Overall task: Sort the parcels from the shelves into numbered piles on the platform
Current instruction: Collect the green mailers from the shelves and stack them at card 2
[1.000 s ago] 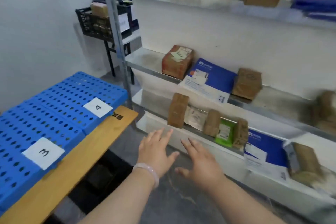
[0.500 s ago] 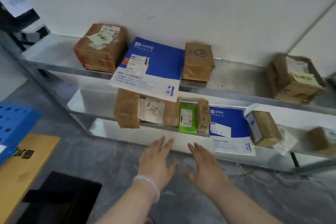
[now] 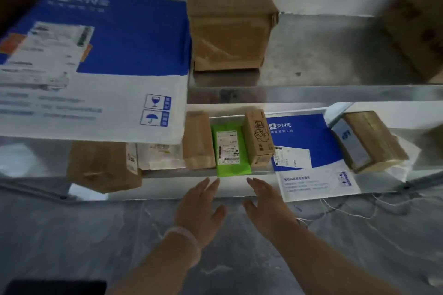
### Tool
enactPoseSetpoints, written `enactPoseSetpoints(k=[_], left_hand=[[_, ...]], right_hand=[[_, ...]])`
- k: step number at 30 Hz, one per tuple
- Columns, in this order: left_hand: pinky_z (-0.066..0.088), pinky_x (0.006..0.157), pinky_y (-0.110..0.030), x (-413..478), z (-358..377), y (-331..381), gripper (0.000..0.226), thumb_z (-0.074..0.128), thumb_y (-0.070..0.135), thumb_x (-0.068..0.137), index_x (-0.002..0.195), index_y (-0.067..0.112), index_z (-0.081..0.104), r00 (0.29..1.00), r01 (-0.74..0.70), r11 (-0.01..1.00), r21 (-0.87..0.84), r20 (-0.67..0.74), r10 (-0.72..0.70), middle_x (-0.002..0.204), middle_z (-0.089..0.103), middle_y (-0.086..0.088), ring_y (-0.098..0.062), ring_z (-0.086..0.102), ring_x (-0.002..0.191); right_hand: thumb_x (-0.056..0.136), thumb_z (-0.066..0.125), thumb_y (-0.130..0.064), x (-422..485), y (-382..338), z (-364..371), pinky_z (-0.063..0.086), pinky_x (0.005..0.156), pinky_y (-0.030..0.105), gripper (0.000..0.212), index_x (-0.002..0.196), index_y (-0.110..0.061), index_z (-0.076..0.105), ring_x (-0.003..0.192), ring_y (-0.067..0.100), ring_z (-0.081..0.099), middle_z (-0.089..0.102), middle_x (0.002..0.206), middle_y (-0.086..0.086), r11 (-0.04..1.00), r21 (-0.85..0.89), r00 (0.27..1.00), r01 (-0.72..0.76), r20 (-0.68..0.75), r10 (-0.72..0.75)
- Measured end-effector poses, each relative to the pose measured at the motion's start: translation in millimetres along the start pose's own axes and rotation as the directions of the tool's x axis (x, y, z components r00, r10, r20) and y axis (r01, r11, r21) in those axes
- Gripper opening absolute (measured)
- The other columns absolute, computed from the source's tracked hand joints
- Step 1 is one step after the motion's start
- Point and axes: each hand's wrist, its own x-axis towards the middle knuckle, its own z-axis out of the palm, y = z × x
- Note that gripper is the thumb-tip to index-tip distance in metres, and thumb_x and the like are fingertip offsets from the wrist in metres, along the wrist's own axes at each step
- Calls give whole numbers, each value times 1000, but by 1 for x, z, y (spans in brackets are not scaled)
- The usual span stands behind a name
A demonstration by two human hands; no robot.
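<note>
On the lower shelf [image 3: 155, 187], straight ahead of our fingers, the green parcel [image 3: 231, 151] lies flat between a plain brown parcel [image 3: 197, 141] on its left and a small printed carton [image 3: 259, 137] on its right, both close against it. Its near end hangs a little over the shelf's front lip. We judge it a soft plastic mailer: light, floppy and probably slick, so it would sag if lifted by one corner. The overhanging near end looks the best place to take hold, thumb below and fingers above. Failing that, we could take both long edges once it is drawn clear of its neighbours. The white label on top is too blurred to read.

Our left hand [image 3: 200, 208], with a pale bracelet [image 3: 184, 237] at the wrist, is spread flat, its fingers straight and pointing at the parcel's near end. The fingertips are very near it, but we cannot tell whether they touch. Our right hand [image 3: 268, 206] is likewise spread, fingers extended toward the shelf lip, near a blue-and-white mailer [image 3: 309, 151]. Neither hand holds anything.
</note>
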Motion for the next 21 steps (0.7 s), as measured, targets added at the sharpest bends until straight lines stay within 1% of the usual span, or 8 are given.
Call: enactPoseSetpoints(k=[4, 6, 8, 11, 14, 17, 19, 21], left_hand=[[19, 118, -33, 59, 47, -15, 70, 45, 51, 87, 149, 22, 29, 1000, 19, 996, -87, -8, -20, 155, 28, -2, -18, 25, 143], [25, 115, -35, 85, 65, -20, 73, 46, 50, 82, 147, 19, 35, 998, 37, 988, -147, -36, -42, 152, 34, -4, -20, 32, 139], [26, 114, -35, 107, 80, -24, 67, 55, 43, 88, 147, 18, 34, 997, 56, 980, -189, -45, -66, 151, 35, -5, -21, 33, 138], [22, 115, -27, 131, 98, -27, 61, 56, 29, 94, 148, 15, 31, 992, 85, 963, -257, -72, -107, 151, 33, -6, -20, 31, 139], [23, 113, -24, 143, 109, -25, 51, 57, 20, 94, 142, 10, 43, 976, 90, 925, -370, -150, -155, 145, 40, -7, -19, 35, 135], [39, 103, -27, 146, 116, -27, 37, 60, 11, 91, 128, 7, 59, 947, 110, 855, -507, -208, -246, 125, 54, -2, -17, 52, 116], [48, 87, -21, 143, 121, -33, 33, 59, 11, 89, 122, 10, 65, 931, 162, 791, -590, -174, -320, 118, 63, -7, -16, 61, 103], [49, 85, -22, 135, 123, -36, 32, 60, 18, 87, 119, 13, 66, 907, 214, 736, -643, -150, -395, 115, 63, -8, -17, 61, 101]], right_hand=[[96, 50, -33, 53, 29, 27, 26, 113, 29, 55, 148, -26, 32, 140, 13, 30, 31, 153, -6, 997, 77, 999, -9, -41, 12], [97, 49, -32, 77, 39, 40, 29, 114, 32, 57, 149, -26, 28, 141, 14, 29, 28, 155, -5, 989, 147, 998, -17, -59, 25], [97, 49, -32, 98, 46, 52, 33, 113, 37, 59, 150, -27, 25, 141, 17, 29, 25, 155, -4, 977, 212, 996, -21, -75, 38], [98, 47, -31, 122, 54, 66, 27, 114, 33, 58, 151, -25, 23, 141, 17, 27, 24, 155, -3, 968, 249, 994, -24, -97, 49], [99, 46, -31, 136, 58, 71, 30, 111, 31, 51, 147, -21, 35, 137, 18, 35, 33, 151, -1, 961, 275, 988, -36, -135, 76], [96, 49, -28, 139, 64, 72, 42, 100, 29, 36, 131, -19, 56, 117, 16, 52, 56, 130, 1, 916, 396, 964, -58, -216, 154], [95, 50, -30, 135, 70, 72, 47, 89, 28, 29, 120, -22, 62, 103, 13, 56, 62, 117, -2, 890, 450, 953, -81, -225, 200], [93, 54, -28, 127, 76, 72, 47, 72, 24, 21, 113, -25, 62, 88, 9, 59, 65, 104, -5, 857, 499, 949, -128, -188, 251]])
